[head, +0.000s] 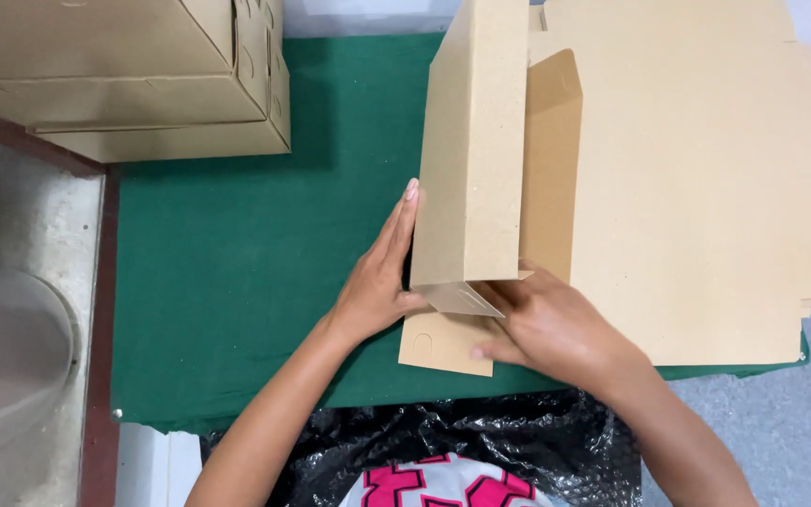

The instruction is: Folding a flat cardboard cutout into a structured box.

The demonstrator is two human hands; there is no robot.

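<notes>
Half-formed brown cardboard box [473, 150] stands on the green table [237, 263], running from the near edge toward the far edge, a little right of the middle. Left hand [377, 282] laid flat against the box's left wall, fingers straight and together, thumb hooked toward the near end; it braces rather than grips. Right hand [551, 329] at the near end of the box, fingers curled and close together, pressing on the small end flap [457, 299] and the tab piece [443, 343] lying flat on the table below it; whether the fingertips pinch the flap or only push it cannot be told. An inner side panel [551, 160] leans open on the right of the box, over a stack of flat cardboard blanks [706, 188] filling the table's right side up to the right edge. Finished cartons [124, 75] sit at the far left corner. Black bubble wrap [462, 441] bunched past the near edge, against the person. Judgement: the step in hand looks like closing the near end, the wall held square while the flap is folded. The next move seems to call for steady left-side pressure and the tab turned inward without letting the wall splay.
</notes>
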